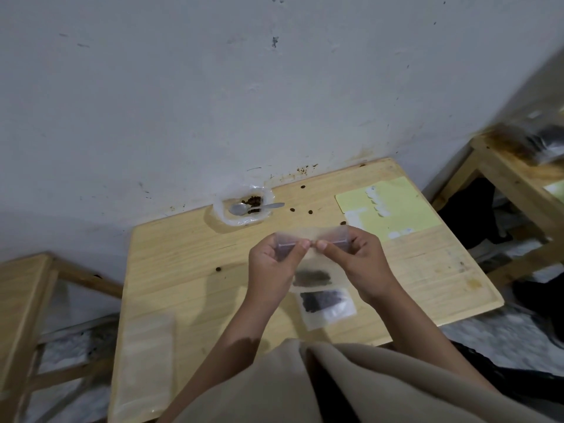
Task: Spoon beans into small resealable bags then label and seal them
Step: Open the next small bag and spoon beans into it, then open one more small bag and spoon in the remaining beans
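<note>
A stack of empty clear bags (146,358) is seen on the wooden table (189,245), well to the left of and nearer than the grip. The left hand (271,264) is held above the table, its thumb and fingers pinching the left part of the top strip of a small resealable bag (314,270). Beyond the grip, near the wall, a plastic container (244,209) is noted with a metal spoon (256,207) and a few beans (254,201) in it. The held bag hangs below the grip, dark beans at its bottom. A second filled bag (326,305) lies flat just below it. The right hand (363,254) pinches the right part of the strip, thumbs almost touching. A yellow label sheet (393,206) lies beyond to the right.
</note>
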`<state>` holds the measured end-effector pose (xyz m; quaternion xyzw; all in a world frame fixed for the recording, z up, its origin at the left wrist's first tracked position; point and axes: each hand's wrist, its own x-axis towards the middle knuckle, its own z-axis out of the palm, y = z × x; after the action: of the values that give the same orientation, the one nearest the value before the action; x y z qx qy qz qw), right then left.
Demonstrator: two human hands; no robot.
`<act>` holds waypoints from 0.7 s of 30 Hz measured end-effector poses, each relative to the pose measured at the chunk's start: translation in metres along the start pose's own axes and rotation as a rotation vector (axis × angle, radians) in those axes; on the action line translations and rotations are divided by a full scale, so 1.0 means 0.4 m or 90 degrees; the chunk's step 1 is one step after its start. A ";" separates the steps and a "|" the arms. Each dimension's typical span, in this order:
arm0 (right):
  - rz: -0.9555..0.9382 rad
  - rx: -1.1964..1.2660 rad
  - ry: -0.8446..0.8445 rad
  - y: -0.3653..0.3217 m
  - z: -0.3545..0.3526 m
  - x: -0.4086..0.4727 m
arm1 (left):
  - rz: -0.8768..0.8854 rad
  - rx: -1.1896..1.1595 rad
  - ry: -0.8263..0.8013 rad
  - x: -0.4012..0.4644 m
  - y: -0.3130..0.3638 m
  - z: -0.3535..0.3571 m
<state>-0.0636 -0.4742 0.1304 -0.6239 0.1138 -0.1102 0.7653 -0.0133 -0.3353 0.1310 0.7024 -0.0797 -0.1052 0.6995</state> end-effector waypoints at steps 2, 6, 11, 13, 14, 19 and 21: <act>0.047 -0.046 -0.015 0.016 -0.016 0.005 | -0.076 -0.041 0.032 0.004 -0.022 0.002; 0.160 -0.256 -0.005 0.098 -0.068 0.012 | -0.216 -0.045 0.057 0.028 -0.091 -0.006; 0.215 -0.333 0.105 0.189 -0.084 0.007 | -0.258 0.180 0.100 0.048 -0.182 0.010; 0.190 -0.400 0.120 0.206 -0.078 0.011 | -0.254 0.234 0.099 0.046 -0.205 0.022; 0.182 -0.432 0.116 0.214 -0.077 0.014 | -0.247 0.262 0.088 0.045 -0.220 0.028; 0.186 -0.553 0.089 0.254 -0.084 0.031 | -0.222 0.386 0.038 0.034 -0.267 0.044; 0.182 -0.578 0.082 0.260 -0.088 0.036 | -0.196 0.393 0.033 0.033 -0.269 0.037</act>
<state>-0.0582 -0.4908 0.0209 -0.8651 0.2823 0.0181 0.4143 -0.0082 -0.3519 0.0230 0.8873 0.0168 -0.1622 0.4315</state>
